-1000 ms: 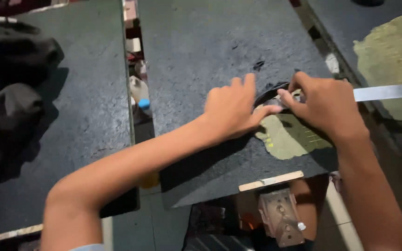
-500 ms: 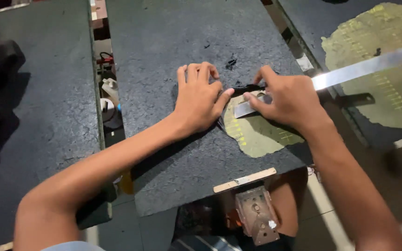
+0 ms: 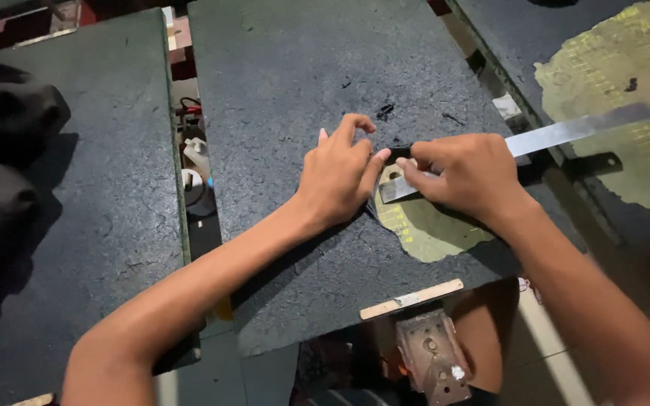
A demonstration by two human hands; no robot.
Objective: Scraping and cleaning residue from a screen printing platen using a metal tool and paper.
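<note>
My right hand point(image 3: 466, 177) grips a long flat metal ruler point(image 3: 566, 134) near its left end, and the ruler runs off to the upper right. The ruler's tip lies on a yellowish patch point(image 3: 426, 229) on the dark grey board point(image 3: 317, 68). My left hand point(image 3: 338, 174) rests beside it with fingers curled, fingertips pressing a small black piece point(image 3: 399, 153) at the patch's top edge. Both hands nearly touch over the ruler's end.
A second dark board point(image 3: 99, 188) lies to the left, with dark cloth point(image 3: 5, 150) on it. Bottles and wires point(image 3: 195, 162) sit in the gap between boards. A larger yellowish patch point(image 3: 626, 113) marks the right board. A metal bracket point(image 3: 432, 361) is below the near edge.
The view has shifted, so the hands sit more central. My left hand's fingers have curled up from flat. The right hand keeps the ruler on the patch.
</note>
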